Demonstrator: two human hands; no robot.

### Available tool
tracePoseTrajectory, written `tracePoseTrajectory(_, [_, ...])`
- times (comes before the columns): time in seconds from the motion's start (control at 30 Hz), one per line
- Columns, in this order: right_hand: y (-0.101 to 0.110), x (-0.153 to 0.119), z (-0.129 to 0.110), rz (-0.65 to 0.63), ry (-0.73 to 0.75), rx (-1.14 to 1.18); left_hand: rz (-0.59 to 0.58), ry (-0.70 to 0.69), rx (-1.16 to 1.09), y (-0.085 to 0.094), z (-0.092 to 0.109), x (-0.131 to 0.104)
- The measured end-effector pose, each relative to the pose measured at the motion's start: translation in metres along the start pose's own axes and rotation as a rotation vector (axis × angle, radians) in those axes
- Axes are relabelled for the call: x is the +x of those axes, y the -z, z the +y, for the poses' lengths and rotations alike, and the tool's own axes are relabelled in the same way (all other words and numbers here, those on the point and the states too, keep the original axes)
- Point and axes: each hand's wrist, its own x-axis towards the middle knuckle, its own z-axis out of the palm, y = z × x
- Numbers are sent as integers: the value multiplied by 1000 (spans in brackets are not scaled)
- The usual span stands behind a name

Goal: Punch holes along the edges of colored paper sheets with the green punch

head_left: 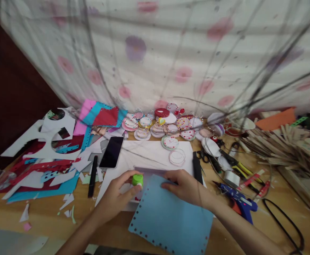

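Observation:
Between the thumb and fingers of my left hand (119, 194) is a small green item (137, 180), perhaps a paper punch. My right hand (184, 187) pinches the upper edge of a blue paper sheet (171, 221), which has holes along its left and bottom edges. The sheet's top left corner lies close to the green item, apart from it. Behind both hands is a shallow pale box (151, 170), partly hidden by the sheet, with small red bits inside near my left thumb. White paper (141, 152) lies under the box.
A phone (112, 152) and a black cutter (92, 176) lie left of the white paper, beside paper scraps (62, 147). Decorated paper discs (171, 129) line the back. Scissors (202, 156), pliers, a blue glue gun (240, 202) and wooden sticks (271, 145) are at the right.

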Motion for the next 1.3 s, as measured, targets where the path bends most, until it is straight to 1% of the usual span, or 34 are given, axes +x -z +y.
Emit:
tracePoseTrajectory(0.1, [-6,-2,0,29,-14,75,-32,19,-165,-3,5,3])
tracePoseTrajectory(0.17, [-12,-3,0,49,-16,126,-43,56,-245,-5,6,6])
tracePoseTrajectory(0.27, [-21,-7,-2,87,-25,196,-53,99,-269,-9,6,12])
tracePoseTrajectory(0.37, [-28,-9,-5,144,-40,306,-52,105,-269,-15,5,19])
tracePoseTrajectory(0.43, [-31,-9,-8,195,3,326,-45,82,-287,-21,6,24])
tracePoseTrajectory(0.5, [-31,-8,-10,237,92,263,-53,34,-302,-28,8,29])
tracePoseTrajectory(0.63, [-31,-1,-11,227,235,166,-93,-15,-315,-36,10,31])
tracePoseTrajectory(0.7, [-31,2,-11,242,259,165,-106,-12,-332,-38,8,28])
tracePoseTrajectory(0.8, [-35,4,-8,322,240,190,-156,34,-333,-37,4,19])
tracePoseTrajectory(0.9, [-38,4,-3,395,130,270,-216,93,-236,-27,5,14])
tracePoseTrajectory(0.97, [-39,3,1,428,72,417,-264,90,-124,-13,11,15])
tracePoseTrajectory(1.0, [-39,3,3,439,56,511,-265,63,-53,-4,16,16])
tracePoseTrajectory(1.07, [-39,2,6,452,32,688,-188,-11,108,14,25,20])
tracePoseTrajectory(1.13, [-37,0,8,427,-22,785,-170,-84,254,28,33,24])
tracePoseTrajectory(1.2, [-34,-2,8,372,-74,816,-221,-138,385,33,37,26])
tracePoseTrajectory(1.3, [-30,-7,7,304,-115,813,-315,-203,572,24,36,26])
